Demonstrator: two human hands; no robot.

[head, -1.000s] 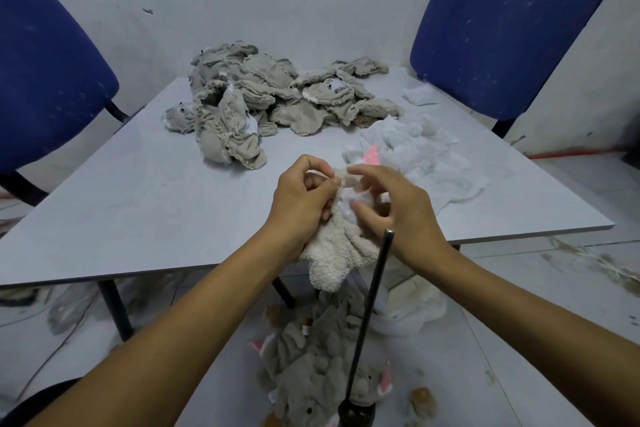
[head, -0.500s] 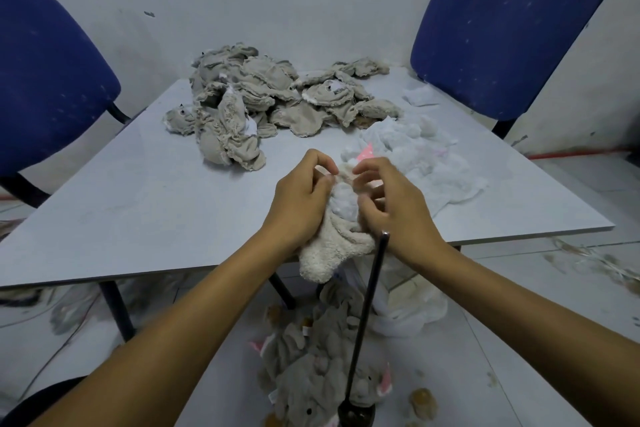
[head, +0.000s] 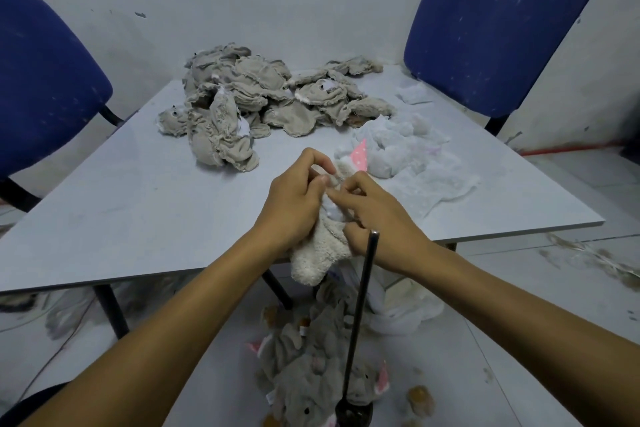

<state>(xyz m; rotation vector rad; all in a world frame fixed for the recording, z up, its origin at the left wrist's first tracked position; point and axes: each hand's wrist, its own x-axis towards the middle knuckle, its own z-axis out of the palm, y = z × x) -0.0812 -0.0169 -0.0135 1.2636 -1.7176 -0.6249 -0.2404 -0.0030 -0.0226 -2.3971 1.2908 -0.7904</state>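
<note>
A small cream plush toy skin point(head: 320, 253) hangs over the near edge of the grey table point(head: 138, 204), with white stuffing showing at its opening. My left hand point(head: 294, 201) grips its upper left side, thumb and fingers curled around the fabric. Facing it, my right hand point(head: 374, 211) pinches the fabric and stuffing at the opening. A pink ear point(head: 359, 154) sticks up just beyond my fingers. Most of the toy's top is hidden by both hands.
A heap of beige unstuffed toy skins point(head: 249, 104) lies at the table's far side. White stuffing point(head: 408, 152) is piled at the right. Grey plush toys point(head: 311, 367) lie on the floor beside an upright black rod point(head: 360, 315). Two blue chairs point(head: 498, 21) flank the table.
Both hands have shifted slightly up and closer together on the toy. My right fingers have pressed into the opening, and less of the white stuffing shows.
</note>
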